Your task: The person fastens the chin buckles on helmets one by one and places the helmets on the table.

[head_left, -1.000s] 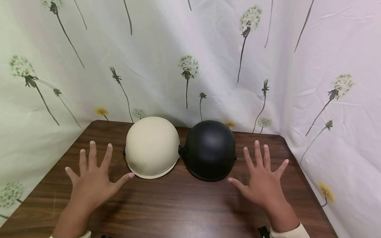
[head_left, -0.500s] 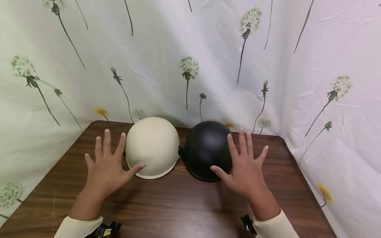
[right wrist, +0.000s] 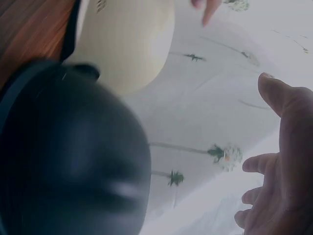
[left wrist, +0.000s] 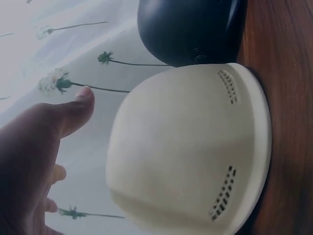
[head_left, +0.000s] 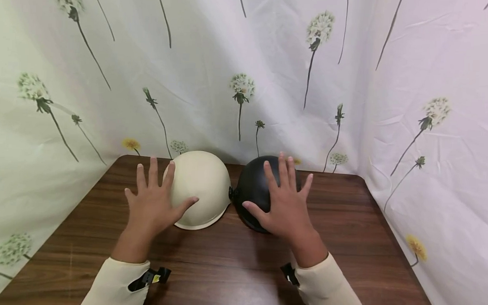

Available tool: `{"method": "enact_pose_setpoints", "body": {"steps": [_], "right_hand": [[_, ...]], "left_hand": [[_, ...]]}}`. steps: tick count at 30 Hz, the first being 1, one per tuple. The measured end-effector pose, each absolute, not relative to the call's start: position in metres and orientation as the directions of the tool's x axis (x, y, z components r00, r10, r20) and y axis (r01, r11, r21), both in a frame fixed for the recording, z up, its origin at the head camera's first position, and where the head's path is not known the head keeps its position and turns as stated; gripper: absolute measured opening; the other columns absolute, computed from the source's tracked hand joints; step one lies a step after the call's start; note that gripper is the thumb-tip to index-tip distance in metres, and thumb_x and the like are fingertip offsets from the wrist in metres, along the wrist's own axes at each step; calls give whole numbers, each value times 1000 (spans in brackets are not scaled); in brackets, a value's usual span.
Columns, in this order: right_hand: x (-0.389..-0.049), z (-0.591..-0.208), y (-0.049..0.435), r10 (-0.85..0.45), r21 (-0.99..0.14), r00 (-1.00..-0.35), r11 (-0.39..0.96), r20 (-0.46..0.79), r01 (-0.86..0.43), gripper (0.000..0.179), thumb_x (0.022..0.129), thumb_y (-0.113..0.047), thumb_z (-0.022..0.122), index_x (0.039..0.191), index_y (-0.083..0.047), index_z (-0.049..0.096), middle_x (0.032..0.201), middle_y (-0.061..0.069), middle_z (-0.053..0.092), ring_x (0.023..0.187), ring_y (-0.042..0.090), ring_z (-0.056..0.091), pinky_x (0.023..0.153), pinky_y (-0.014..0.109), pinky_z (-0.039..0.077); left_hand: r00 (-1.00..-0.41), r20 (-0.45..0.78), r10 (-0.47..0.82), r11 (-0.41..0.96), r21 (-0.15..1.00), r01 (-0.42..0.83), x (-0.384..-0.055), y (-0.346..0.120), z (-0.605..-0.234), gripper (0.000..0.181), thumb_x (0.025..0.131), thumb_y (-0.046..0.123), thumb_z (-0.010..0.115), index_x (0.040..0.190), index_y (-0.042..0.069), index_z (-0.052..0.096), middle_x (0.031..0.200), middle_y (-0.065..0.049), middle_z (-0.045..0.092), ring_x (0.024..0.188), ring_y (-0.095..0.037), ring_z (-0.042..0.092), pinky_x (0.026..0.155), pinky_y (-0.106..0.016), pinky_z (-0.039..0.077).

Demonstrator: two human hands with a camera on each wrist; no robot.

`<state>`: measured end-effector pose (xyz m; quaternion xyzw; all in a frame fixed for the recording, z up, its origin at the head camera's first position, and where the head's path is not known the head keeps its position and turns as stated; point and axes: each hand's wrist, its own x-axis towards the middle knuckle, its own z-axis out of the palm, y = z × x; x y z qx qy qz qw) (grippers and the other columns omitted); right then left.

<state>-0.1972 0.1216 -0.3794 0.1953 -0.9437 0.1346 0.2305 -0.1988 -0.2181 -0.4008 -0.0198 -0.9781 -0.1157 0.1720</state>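
Note:
Two helmets stand side by side, dome up, toward the back of the table. The cream helmet is on the left and shows two rows of small vent slots in the left wrist view. To its right is the black helmet, its side knob meeting the cream one's. My left hand, fingers spread, overlaps the cream helmet's left side; the left wrist view has a gap between thumb and shell. My right hand is spread over the black helmet's right part, apart from it in the right wrist view. Neither hand holds anything.
The dark wood-grain table ends at a back edge close behind the helmets. White cloth printed with dandelions hangs behind and at both sides. Black straps show at both cream sleeves.
Both hands have moved inward and forward from beside the helmets until they overlap them in the head view. Fingers stay spread. The helmets have not moved.

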Motion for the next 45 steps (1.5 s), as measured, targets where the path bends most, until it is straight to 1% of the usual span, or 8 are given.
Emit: {"method": "enact_pose_setpoints", "body": {"steps": [4, 8, 12, 16, 22, 26, 33, 45], "right_hand": [[-201, -380, 100, -332, -205, -802, 853, 496, -480, 103, 94, -75, 58, 171, -28, 10, 177, 6, -11, 163, 28, -10, 115, 82, -1], [-205, -382, 78, -342, -238, -780, 821, 523, -520, 100, 94, -73, 59, 170, -23, 18, 178, 9, -7, 164, 28, -6, 117, 78, 19], [-208, -388, 57, -349, -258, -774, 802, 529, -538, 99, 95, -74, 58, 170, -20, 21, 177, 9, -6, 164, 27, -1, 101, 71, 46], [-215, -396, 41, -343, -306, -783, 781, 518, -545, 98, 96, -74, 56, 169, -19, 23, 178, 8, -4, 164, 26, 4, 89, 67, 53], [-221, -408, 29, -297, -416, -829, 754, 473, -508, 95, 96, -72, 58, 168, -18, 28, 178, 9, 3, 163, 26, 10, 90, 65, 55], [-225, -412, 24, -278, -522, -873, 713, 401, -467, 95, 97, -73, 56, 169, -21, 23, 178, 4, -1, 162, 27, 15, 96, 63, 54], [-231, -418, 10, -303, -621, -878, 623, 370, -476, 95, 97, -74, 55, 170, -27, 17, 178, 1, -3, 159, 34, 26, 107, 63, 48], [-241, -441, 4, -343, -745, -891, 501, 297, -441, 87, 102, -62, 56, 170, -20, 20, 176, 1, -12, 163, 32, 2, 120, 62, 32]], "left_hand": [[-949, 315, -9, 965, 251, 75, -206, -213, -408, 115, 89, 87, 50, 171, 17, 9, 174, -18, -19, 157, -58, -5, 95, -94, 21], [-935, 353, -25, 956, 282, 81, -212, -210, -417, 114, 90, 85, 51, 171, 16, 10, 175, -21, -11, 156, -58, 3, 89, -90, 34], [-923, 384, -41, 953, 294, 80, -218, -211, -429, 112, 91, 83, 53, 171, 16, 12, 175, -22, -7, 156, -58, 8, 81, -86, 43], [-927, 374, -34, 954, 290, 82, -222, -211, -439, 109, 93, 81, 52, 171, 18, 11, 175, -21, -9, 156, -58, 8, 75, -84, 46], [-936, 351, -6, 947, 303, 108, -229, -207, -443, 104, 94, 80, 51, 171, 22, 11, 175, -19, -7, 155, -58, 11, 75, -85, 46], [-937, 349, -8, 945, 310, 107, -233, -207, -445, 102, 95, 79, 50, 171, 23, 11, 176, -19, -4, 154, -59, 14, 77, -85, 45], [-938, 346, -30, 941, 325, 90, -231, -216, -446, 103, 95, 79, 51, 171, 23, 10, 175, -20, -4, 153, -59, 17, 79, -85, 46], [-930, 363, -53, 924, 371, 92, -233, -216, -453, 103, 95, 75, 55, 171, 18, 15, 174, -25, 1, 152, -57, 21, 81, -82, 47]]}}
